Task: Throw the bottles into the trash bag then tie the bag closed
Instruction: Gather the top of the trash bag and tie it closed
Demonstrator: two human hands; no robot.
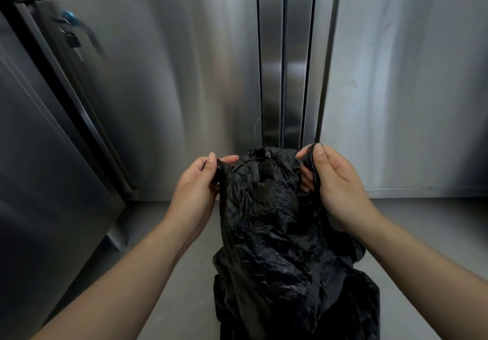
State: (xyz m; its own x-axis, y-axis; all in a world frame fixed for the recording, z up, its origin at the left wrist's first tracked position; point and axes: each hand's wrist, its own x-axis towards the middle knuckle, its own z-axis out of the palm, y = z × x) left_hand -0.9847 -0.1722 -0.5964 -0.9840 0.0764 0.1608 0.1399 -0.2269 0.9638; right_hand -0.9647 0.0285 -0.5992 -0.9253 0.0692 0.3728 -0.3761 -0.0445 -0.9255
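Note:
A black crinkled trash bag (pixel 274 234) stands on the grey floor at the lower middle of the head view, its top pulled upward. My left hand (pixel 195 189) pinches the bag's left handle strip between thumb and fingers. My right hand (pixel 335 181) grips the right handle strip, which loops over its fingertips. The two hands are held apart, with the bag's mouth bunched between them. No bottles show; the bag's inside is hidden.
A stainless steel cabinet door (pixel 158 89) with a blue-tagged padlock (pixel 70 31) stands just behind the bag. Another steel panel (pixel 39 168) juts out on the left. A plain metal wall (pixel 409 89) fills the right. A grey floor (pixel 163 234) lies around the bag.

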